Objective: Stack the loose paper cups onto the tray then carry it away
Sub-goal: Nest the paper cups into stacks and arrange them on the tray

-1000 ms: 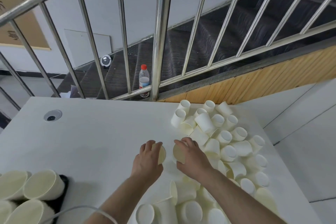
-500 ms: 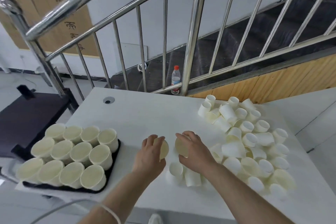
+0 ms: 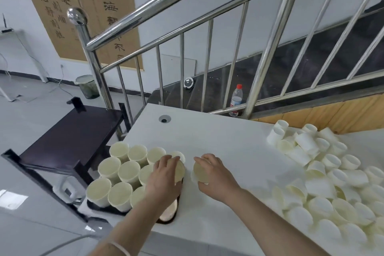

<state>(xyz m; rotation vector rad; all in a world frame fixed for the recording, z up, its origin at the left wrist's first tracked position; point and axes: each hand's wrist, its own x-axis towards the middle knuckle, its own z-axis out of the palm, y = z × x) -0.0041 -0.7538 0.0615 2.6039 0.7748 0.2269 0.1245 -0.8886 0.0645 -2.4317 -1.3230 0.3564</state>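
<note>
Two hands, left (image 3: 164, 178) and right (image 3: 214, 176), each gripped one cup at lower centre; a careless placement could topple the crowded tray (image 3: 93, 207).

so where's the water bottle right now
In the head view the water bottle stands upright past the table's far edge, behind the stair railing, right of the round white device.

I've got one view only, head-worn and wide-angle, looking forward and down from above the near edge of the white desk (image 3: 218, 137). It sits close over both forearms, with the left hand (image 3: 165, 178) and right hand (image 3: 214, 174) low-centre. It faces a stair railing (image 3: 180, 0) behind the desk, with straight lines bowed at the edges.
</note>
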